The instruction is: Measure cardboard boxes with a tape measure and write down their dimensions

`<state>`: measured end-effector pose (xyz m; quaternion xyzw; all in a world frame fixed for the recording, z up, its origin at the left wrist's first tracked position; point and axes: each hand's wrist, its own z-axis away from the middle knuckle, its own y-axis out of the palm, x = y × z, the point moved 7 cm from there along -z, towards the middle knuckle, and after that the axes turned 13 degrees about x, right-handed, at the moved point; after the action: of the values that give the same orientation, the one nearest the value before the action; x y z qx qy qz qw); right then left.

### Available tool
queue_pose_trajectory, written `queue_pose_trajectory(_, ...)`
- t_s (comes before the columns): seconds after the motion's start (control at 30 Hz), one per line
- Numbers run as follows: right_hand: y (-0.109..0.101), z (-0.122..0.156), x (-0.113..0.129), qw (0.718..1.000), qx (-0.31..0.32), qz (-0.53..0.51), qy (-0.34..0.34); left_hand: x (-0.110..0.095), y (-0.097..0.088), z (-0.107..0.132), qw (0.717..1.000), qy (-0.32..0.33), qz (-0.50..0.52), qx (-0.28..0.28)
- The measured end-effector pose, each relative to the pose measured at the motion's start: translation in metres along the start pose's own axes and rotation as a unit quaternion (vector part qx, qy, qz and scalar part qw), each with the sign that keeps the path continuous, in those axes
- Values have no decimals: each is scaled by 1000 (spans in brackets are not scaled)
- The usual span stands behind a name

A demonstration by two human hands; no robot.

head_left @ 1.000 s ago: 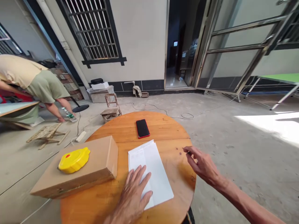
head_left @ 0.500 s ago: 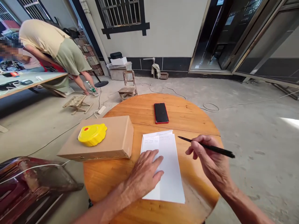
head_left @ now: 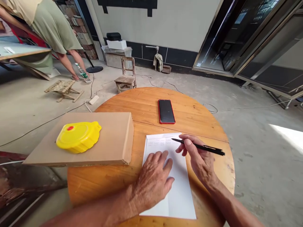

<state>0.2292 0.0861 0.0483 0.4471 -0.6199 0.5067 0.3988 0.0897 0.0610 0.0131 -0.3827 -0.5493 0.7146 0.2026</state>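
Note:
White paper with a fold crease and faint lines of writing near its top lies on the round wooden table. My left hand rests flat on the paper, fingers spread. Between the fingers and thumb of my right hand is a black pen, its tip pointing left over the upper part of the sheet. Whether the tip touches the paper I cannot tell. Beyond the paper lies a phone with a red edge, screen dark.
On the table's left stands a cardboard box with a yellow case with a red dot on top. A small wooden chair, a folding stool and cables are on the floor. A person bends over another table.
My right hand has moved left with the pen, bringing its tip over the paper. My left hand stays on the sheet. The view has tilted down and come closer.

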Motion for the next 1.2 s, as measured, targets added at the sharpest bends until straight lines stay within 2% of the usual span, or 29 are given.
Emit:
queue_pose_trajectory(0.13, 8, 0, -14, 997, 17, 75, -4, 3, 5, 0, 1000, 1, 10, -20)
queue_pose_trajectory(0.33, 13, 4, -42, 996, 33, 71, 29, 4, 7, -2, 999, 8, 26, -27)
queue_pose_trajectory(0.5, 19, -2, -39, 995, 55, 86, 19, 7, 4, -5, 999, 7, 43, -30)
queue_pose_trajectory(0.63, 19, -5, -33, 992, 42, 119, 11, 7, 4, -5, 999, 9, 41, -28)
queue_pose_trajectory(0.97, 20, -3, -47, 994, 46, 94, 36, 6, 4, -6, 999, 5, 24, -36)
queue_pose_trajectory(1.2, 22, -6, -35, 990, 42, 137, 19, 7, 4, -6, 999, 4, 35, -42)
